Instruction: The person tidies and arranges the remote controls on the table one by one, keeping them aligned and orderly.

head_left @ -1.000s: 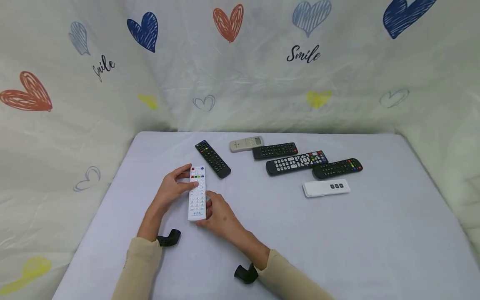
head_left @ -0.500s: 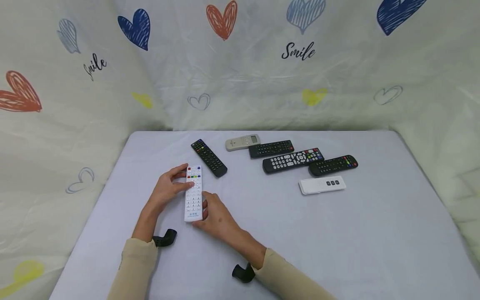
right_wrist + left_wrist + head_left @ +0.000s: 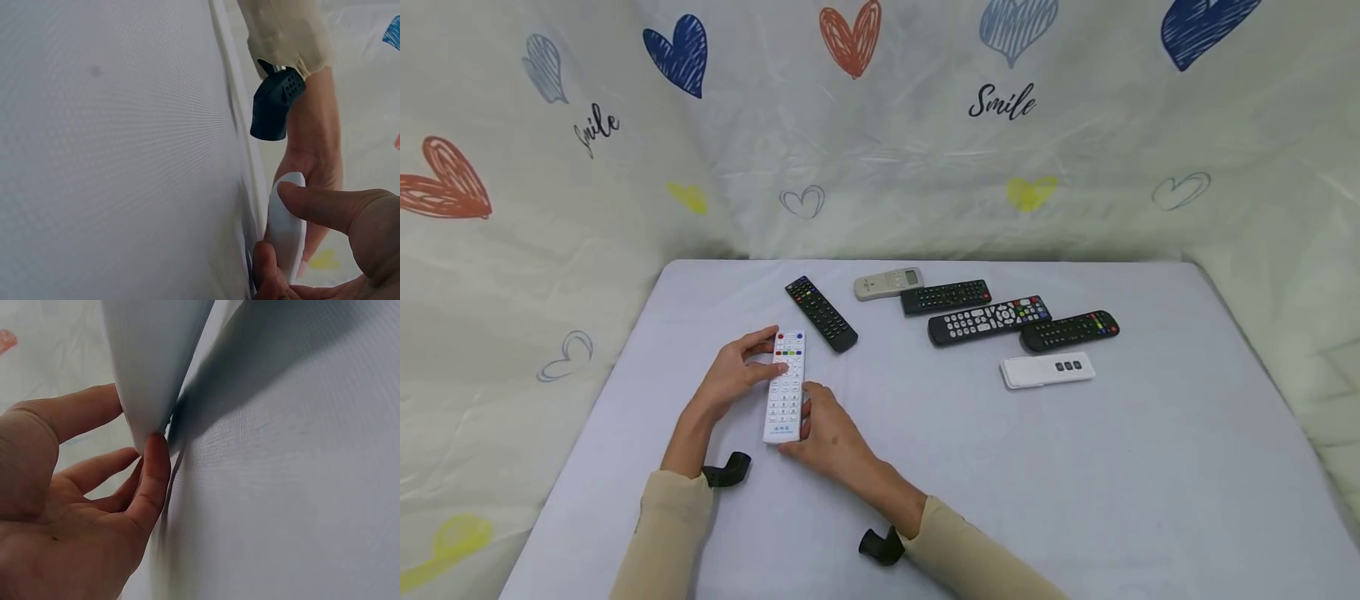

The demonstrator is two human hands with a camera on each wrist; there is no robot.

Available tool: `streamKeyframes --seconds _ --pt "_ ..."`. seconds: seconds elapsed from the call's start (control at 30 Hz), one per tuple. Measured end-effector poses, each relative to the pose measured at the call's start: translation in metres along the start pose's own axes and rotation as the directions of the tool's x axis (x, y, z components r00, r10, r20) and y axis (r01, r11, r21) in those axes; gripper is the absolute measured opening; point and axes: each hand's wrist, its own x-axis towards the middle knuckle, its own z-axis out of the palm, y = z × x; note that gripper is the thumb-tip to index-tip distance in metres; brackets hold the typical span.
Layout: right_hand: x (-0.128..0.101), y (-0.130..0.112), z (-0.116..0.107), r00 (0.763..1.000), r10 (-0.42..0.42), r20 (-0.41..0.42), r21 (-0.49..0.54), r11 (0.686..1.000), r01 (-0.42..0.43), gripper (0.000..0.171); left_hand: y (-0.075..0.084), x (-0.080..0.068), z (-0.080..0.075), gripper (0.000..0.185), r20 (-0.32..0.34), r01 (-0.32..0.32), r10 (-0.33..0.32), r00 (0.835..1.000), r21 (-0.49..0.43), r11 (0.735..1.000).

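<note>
A white remote control with rows of buttons is held between both hands at the left of the table, its button face up in the head view. My left hand grips its upper left side, thumb on the buttons and fingers at the edge. At the lower right, my right hand holds it with the thumb at the bottom end and fingers along the side. The left wrist view shows the remote's pale side above my fingertips. In the right wrist view, my thumb presses its rounded end.
A black remote lies just beyond the hands. Farther right are a grey remote, several more black remotes, one of them with white buttons, and a slim white remote. A printed cloth hangs behind the white table.
The white remote's lower end has swung slightly left, and my right hand with it. Both hands keep their hold. The head view has shifted a little; the other remotes lie as before.
</note>
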Motion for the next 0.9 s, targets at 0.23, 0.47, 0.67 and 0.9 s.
streamKeyframes --seconds 0.23,0.47,0.67,0.9 --pt "0.000 -0.001 0.005 1.000 0.009 -0.011 0.004 1.000 -0.009 0.094 0.000 0.000 -0.002 0.078 0.010 0.004 -0.005 1.000 0.030 1.000" --pt "0.001 -0.003 0.010 0.999 0.023 -0.023 -0.069 0.997 -0.024 0.095 0.001 -0.001 -0.004 0.078 0.031 0.000 -0.002 1.000 0.055 0.999" --pt "0.001 -0.005 0.014 0.999 0.015 -0.040 -0.095 0.995 -0.019 0.096 0.002 -0.003 -0.005 0.077 0.042 -0.005 0.002 0.999 0.068 0.998" --pt "0.002 -0.007 0.017 0.999 0.010 -0.047 -0.117 0.993 -0.016 0.097 0.004 -0.005 -0.009 0.079 0.042 -0.024 0.021 0.999 0.086 0.996"
